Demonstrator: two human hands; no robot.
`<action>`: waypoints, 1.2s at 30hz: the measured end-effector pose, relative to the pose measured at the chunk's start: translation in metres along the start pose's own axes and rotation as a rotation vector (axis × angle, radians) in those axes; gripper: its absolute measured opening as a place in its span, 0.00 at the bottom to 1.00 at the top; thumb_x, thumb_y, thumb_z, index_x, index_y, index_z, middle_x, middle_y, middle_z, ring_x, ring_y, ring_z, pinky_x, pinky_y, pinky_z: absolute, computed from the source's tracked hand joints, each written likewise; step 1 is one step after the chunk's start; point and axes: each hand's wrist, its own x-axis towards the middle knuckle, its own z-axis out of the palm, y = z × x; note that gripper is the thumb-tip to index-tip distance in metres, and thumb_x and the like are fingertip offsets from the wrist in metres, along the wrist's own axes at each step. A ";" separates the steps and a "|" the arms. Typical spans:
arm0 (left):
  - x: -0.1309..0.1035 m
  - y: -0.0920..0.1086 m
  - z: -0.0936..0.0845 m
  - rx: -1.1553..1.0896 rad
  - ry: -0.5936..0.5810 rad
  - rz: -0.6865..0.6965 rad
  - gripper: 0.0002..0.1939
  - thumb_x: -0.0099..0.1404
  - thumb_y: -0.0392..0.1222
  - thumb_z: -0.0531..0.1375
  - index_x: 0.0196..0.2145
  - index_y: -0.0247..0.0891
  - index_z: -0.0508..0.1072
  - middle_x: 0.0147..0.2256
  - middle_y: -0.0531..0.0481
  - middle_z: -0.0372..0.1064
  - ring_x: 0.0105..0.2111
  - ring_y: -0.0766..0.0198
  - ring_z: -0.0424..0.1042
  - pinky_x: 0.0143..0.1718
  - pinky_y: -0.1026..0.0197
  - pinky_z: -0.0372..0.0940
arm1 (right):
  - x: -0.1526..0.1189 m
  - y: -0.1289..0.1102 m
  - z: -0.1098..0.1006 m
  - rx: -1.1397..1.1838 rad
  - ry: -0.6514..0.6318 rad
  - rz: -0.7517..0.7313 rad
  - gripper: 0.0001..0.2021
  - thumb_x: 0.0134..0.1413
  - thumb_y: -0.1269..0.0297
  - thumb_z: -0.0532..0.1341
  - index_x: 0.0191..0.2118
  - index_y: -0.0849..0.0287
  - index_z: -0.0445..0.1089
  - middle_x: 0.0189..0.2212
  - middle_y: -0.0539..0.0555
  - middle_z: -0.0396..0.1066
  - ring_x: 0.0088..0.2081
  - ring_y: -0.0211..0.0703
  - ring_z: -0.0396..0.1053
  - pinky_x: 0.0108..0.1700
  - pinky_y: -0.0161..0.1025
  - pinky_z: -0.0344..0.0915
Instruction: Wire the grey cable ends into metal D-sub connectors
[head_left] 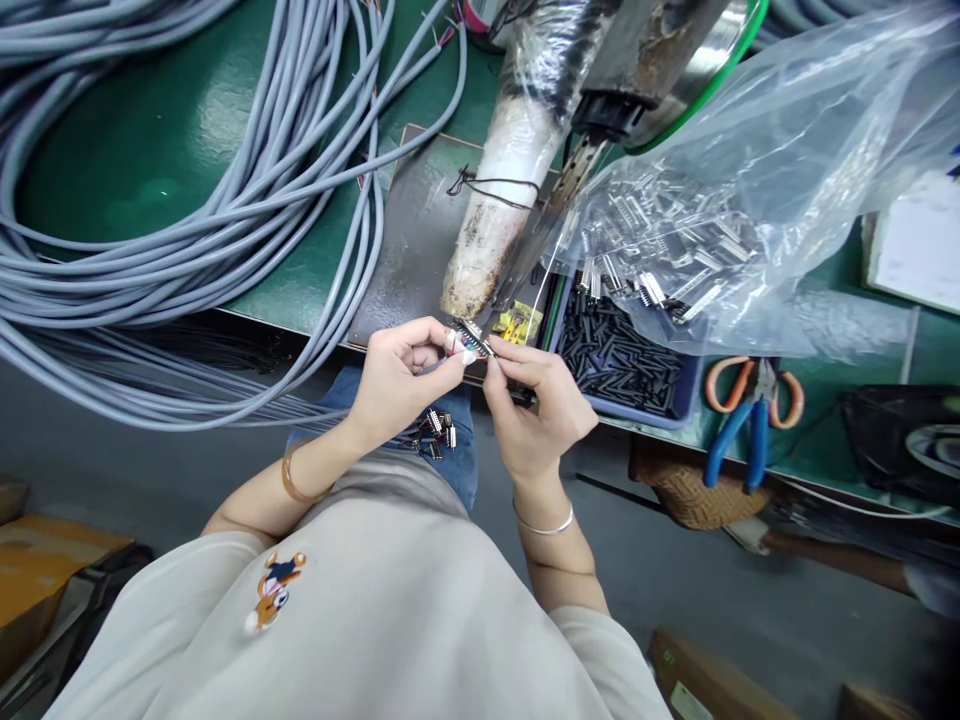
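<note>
Both hands meet at the table's front edge, under the tip of a wrapped white tube (499,190). My left hand (405,375) is closed, thumb and fingers pinching the end of a cable with small coloured wires. In my right hand (536,400), also closed, the fingertips grip a small metal connector (472,338) with a row of pins. Wires and connector touch or nearly touch; the exact contact is too small to tell. Beside them lies a yellow piece (517,322). Several finished-looking connectors with dark wires (436,432) rest over my lap.
Coiled grey cables (247,220) cover the left of the green table (202,130). At right are a blue tray (679,405) of black sleeves, a plastic bag (795,150) over metal connectors (675,240), orange-handled cutters and blue-handled pliers (754,420). Part of another person's leg (840,560) shows beneath.
</note>
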 end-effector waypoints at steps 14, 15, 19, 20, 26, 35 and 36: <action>-0.001 -0.011 0.002 0.207 0.121 0.190 0.09 0.62 0.36 0.63 0.26 0.38 0.67 0.23 0.56 0.60 0.22 0.73 0.58 0.24 0.68 0.54 | 0.000 -0.001 0.005 0.045 -0.001 -0.004 0.09 0.58 0.75 0.66 0.39 0.53 0.69 0.42 0.53 0.82 0.42 0.42 0.81 0.43 0.38 0.78; -0.001 -0.012 0.002 0.215 0.123 0.196 0.09 0.62 0.35 0.63 0.27 0.38 0.67 0.23 0.57 0.60 0.22 0.73 0.58 0.24 0.68 0.54 | 0.000 0.000 0.005 0.053 -0.001 0.004 0.09 0.58 0.75 0.65 0.40 0.53 0.70 0.42 0.52 0.82 0.42 0.42 0.81 0.43 0.38 0.78; 0.000 -0.012 0.003 0.261 0.119 0.238 0.09 0.61 0.35 0.63 0.27 0.38 0.66 0.21 0.59 0.58 0.19 0.75 0.53 0.22 0.68 0.51 | 0.000 0.002 0.005 0.069 0.004 0.023 0.08 0.58 0.74 0.66 0.39 0.53 0.70 0.41 0.52 0.82 0.41 0.42 0.81 0.42 0.39 0.77; 0.001 -0.011 0.004 0.281 0.119 0.255 0.09 0.61 0.34 0.63 0.27 0.38 0.65 0.21 0.60 0.58 0.18 0.76 0.52 0.21 0.68 0.50 | 0.001 0.002 0.005 0.070 0.001 0.025 0.08 0.58 0.74 0.66 0.39 0.53 0.70 0.41 0.52 0.82 0.41 0.42 0.81 0.42 0.39 0.77; 0.002 -0.008 0.006 0.380 0.124 0.387 0.09 0.60 0.31 0.61 0.27 0.38 0.64 0.19 0.62 0.56 0.15 0.78 0.50 0.21 0.68 0.49 | 0.005 0.003 0.004 0.086 0.005 0.022 0.08 0.57 0.74 0.68 0.37 0.54 0.71 0.41 0.52 0.82 0.41 0.42 0.81 0.42 0.39 0.77; 0.002 -0.003 0.005 0.369 0.108 0.355 0.09 0.60 0.33 0.62 0.27 0.39 0.64 0.18 0.63 0.53 0.15 0.77 0.50 0.19 0.68 0.48 | 0.010 0.000 -0.001 0.010 -0.015 -0.016 0.09 0.57 0.73 0.69 0.40 0.52 0.73 0.42 0.51 0.83 0.40 0.43 0.82 0.42 0.41 0.79; 0.002 -0.002 0.004 0.371 0.099 0.352 0.09 0.61 0.33 0.62 0.27 0.39 0.64 0.18 0.63 0.53 0.15 0.77 0.50 0.19 0.68 0.48 | 0.011 -0.001 -0.002 -0.006 -0.020 -0.031 0.09 0.57 0.73 0.69 0.40 0.52 0.73 0.42 0.51 0.83 0.40 0.43 0.82 0.42 0.41 0.80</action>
